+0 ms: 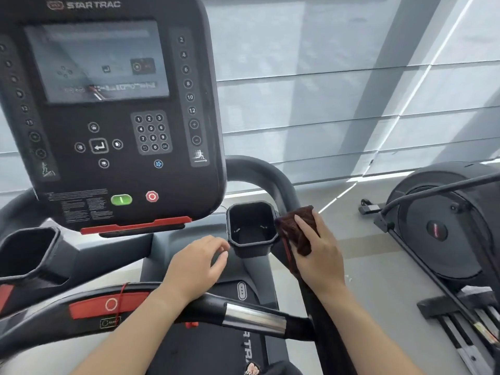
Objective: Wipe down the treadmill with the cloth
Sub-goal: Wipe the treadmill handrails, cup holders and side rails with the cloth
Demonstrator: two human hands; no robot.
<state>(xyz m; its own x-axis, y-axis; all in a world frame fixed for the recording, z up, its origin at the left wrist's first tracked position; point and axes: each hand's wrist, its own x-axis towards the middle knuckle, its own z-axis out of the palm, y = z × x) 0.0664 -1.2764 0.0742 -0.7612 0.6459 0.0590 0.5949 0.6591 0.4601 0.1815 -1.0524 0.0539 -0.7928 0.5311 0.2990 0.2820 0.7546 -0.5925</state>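
We are seeing a dark reddish-brown cloth (pixel 299 228) at centre right, against the black console (pixel 108 104) filling the upper left. On it a green button (pixel 121 199) and a red button (pixel 152 196) are showing, above a red strip (pixel 135 226). The handlebar (pixel 254 318) at the bottom is showing black with a silver band, and the blinds (pixel 351 77) are looking pale grey.

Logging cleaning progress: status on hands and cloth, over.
Right hand presses the dark cloth on the right handrail. Left hand empty, hovering. Cup holder close beside the cloth.
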